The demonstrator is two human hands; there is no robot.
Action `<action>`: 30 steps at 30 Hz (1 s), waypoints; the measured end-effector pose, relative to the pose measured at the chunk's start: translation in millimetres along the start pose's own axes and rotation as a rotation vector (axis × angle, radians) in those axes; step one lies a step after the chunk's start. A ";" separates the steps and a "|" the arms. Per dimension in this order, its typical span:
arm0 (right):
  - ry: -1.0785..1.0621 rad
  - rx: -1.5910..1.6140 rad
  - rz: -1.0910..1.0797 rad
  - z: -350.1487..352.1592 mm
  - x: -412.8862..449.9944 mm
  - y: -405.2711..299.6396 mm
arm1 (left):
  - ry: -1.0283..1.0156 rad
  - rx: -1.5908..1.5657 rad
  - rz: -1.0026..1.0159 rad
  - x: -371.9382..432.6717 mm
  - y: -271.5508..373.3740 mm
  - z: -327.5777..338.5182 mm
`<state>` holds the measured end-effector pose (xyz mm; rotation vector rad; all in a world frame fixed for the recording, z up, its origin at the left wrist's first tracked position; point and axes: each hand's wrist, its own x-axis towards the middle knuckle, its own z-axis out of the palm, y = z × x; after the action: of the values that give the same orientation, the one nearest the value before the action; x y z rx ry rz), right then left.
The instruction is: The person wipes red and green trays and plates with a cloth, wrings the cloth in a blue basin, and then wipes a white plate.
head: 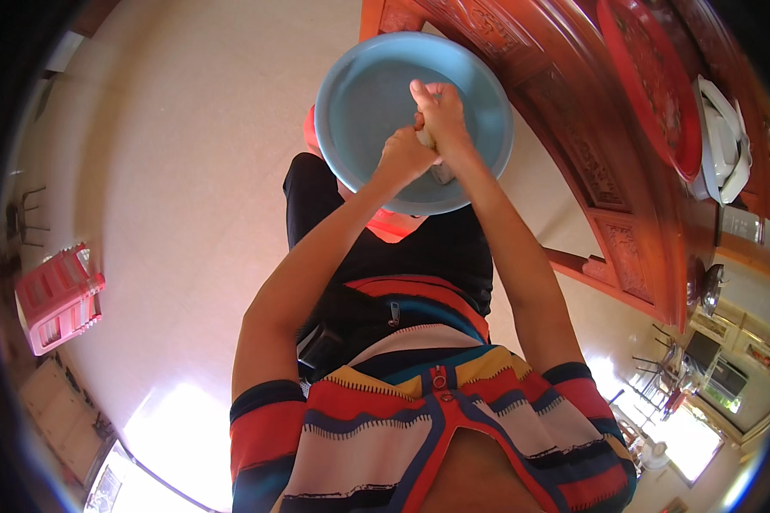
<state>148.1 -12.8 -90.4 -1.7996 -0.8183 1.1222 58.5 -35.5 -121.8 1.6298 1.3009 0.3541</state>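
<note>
A round blue plastic basin (353, 83) rests before me, with a red stool-like support (391, 226) partly showing beneath it. Both my hands meet above its inside, near the right side. My left hand (405, 154) grips the lower part of a pale, soft-looking thing (426, 136), perhaps a wet cloth. Around its upper part my right hand (446, 118) is closed, thumb raised. A greyish end of the thing hangs below the hands; the fingers hide most of it, so its full shape cannot be seen.
To the right stands a carved reddish wooden table (577, 134). On it are a red tray (651, 83) with small bits inside and a white lidded container (722, 141). Pink plastic stools (61, 298) stand on the pale floor (173, 160) to the left.
</note>
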 end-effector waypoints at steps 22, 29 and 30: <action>-0.857 0.700 -0.227 -50.9 -45.0 -92.7 | -0.890 -1.387 -0.115 -62.6 81.7 -62.1; -0.473 0.484 -0.148 -33.7 -46.4 -88.4 | -0.316 -0.780 -0.156 -38.8 70.7 -38.1; -0.423 0.435 -0.152 -30.4 -41.2 -81.7 | -0.157 -0.647 -0.128 -34.4 66.2 -30.8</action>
<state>152.6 -21.7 5.5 -1.1415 -0.8537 1.4723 61.3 -45.9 -41.8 1.0032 1.0220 0.4962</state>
